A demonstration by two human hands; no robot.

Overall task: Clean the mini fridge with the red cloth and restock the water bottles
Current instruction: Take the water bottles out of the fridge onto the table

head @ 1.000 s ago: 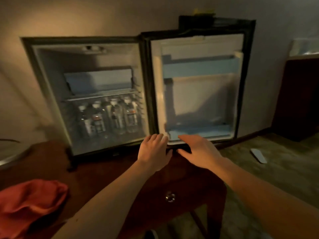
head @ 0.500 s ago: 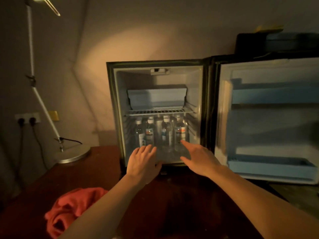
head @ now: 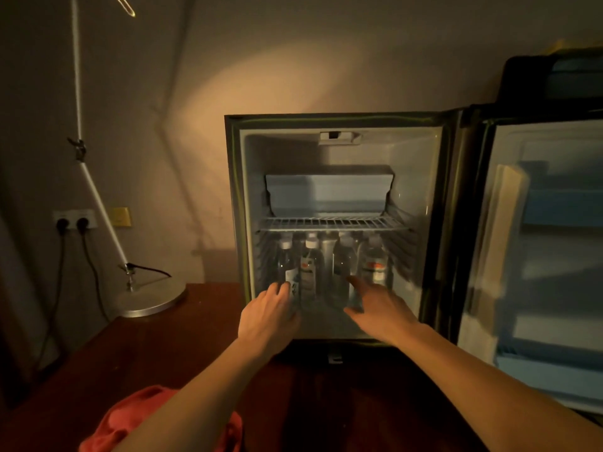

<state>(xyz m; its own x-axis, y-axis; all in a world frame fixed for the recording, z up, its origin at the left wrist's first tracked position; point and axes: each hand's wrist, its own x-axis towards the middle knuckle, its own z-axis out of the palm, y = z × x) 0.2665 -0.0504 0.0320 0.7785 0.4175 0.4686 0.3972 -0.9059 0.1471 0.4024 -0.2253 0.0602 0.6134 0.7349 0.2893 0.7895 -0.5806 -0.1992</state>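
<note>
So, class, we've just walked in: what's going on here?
A person is reaching both hands into an open mini fridge on a dark wooden table. The left hand is at the leftmost of the water bottles standing under the wire shelf; whether it grips yet is unclear. The right hand is open, fingers pointing at the bottles. The red cloth lies unused on the table.

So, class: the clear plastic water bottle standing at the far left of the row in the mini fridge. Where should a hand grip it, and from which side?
Grip the clear plastic water bottle round its labelled body, coming straight in from the open front. It stands upright under the white wire shelf, so a grasp from above looks blocked. The left hand is nearest.
</note>
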